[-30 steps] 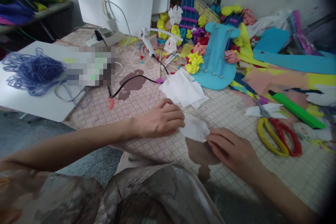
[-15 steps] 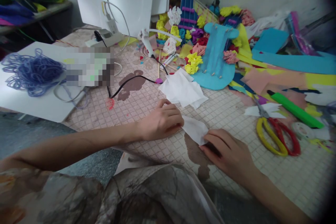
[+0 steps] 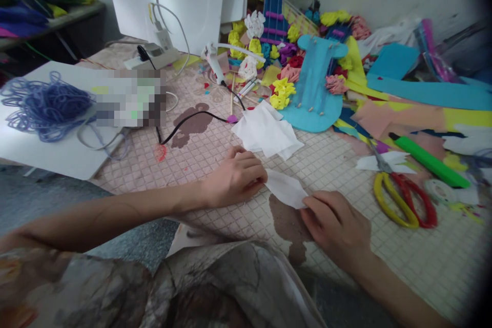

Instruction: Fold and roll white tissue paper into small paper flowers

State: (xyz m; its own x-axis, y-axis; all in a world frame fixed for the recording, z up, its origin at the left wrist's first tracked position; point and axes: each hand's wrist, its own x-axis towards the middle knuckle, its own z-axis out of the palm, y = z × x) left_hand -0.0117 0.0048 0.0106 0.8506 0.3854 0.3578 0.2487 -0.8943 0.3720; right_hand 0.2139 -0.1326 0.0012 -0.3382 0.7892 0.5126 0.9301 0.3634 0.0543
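Note:
A small piece of white crepe paper (image 3: pixel 286 188) stretches between my two hands, just over the tiled-pattern tablecloth. My left hand (image 3: pixel 236 177) pinches its left end, the fingers curled and the tips partly hidden. At the opposite end my right hand (image 3: pixel 336 223) grips the corner between thumb and fingers. Beyond the paper lies a loose stack of white paper pieces (image 3: pixel 267 130). To the right of my right hand rest scissors (image 3: pixel 395 200) with one yellow and one red handle loop.
A glue gun (image 3: pixel 215 64) stands at the back, its black cord (image 3: pixel 184 122) curving across the cloth. Blue cord (image 3: pixel 48 105) lies tangled on a white board at left. A blue guitar-shaped cutout (image 3: pixel 317 82), paper flowers and a green cutter (image 3: pixel 428 159) occupy the right side.
My right hand has shifted slightly and its fingers now hold the paper nearer its corner, showing more of the sheet. My left hand stays nearly still.

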